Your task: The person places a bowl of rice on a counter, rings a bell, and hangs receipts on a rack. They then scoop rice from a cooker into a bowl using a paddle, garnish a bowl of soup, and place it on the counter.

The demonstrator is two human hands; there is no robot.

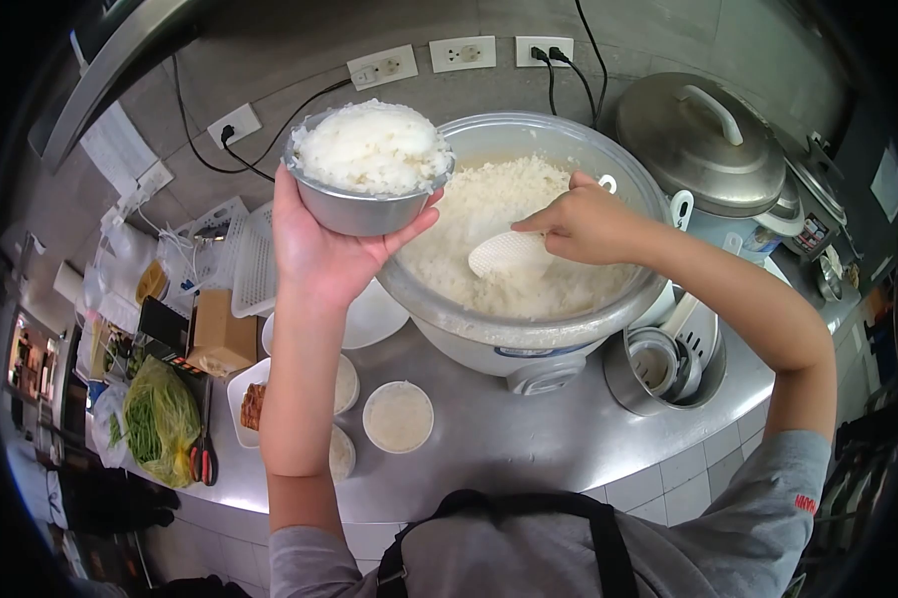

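My left hand (319, 244) holds up a round metal bowl (364, 211), its palm and fingers around the bowl's underside. White cooked rice (374, 148) is heaped above the bowl's rim. My right hand (584, 221) is closed around a white rice paddle (509, 255), index finger stretched along it. The paddle's blade lies against the rice inside the large rice cooker (529, 344). Most of the paddle's handle is hidden by the hand. On the metal counter below, a round container of rice (398, 417) stands near two more, partly behind my left forearm.
A pot of utensils (665, 364) stands right of the cooker, and a lidded pot (708, 140) behind it. Left on the counter are a cardboard box (222, 334), a yellow bag of greens (160, 419) and red-handled scissors (204, 460). Plugged cords hang along the wall.
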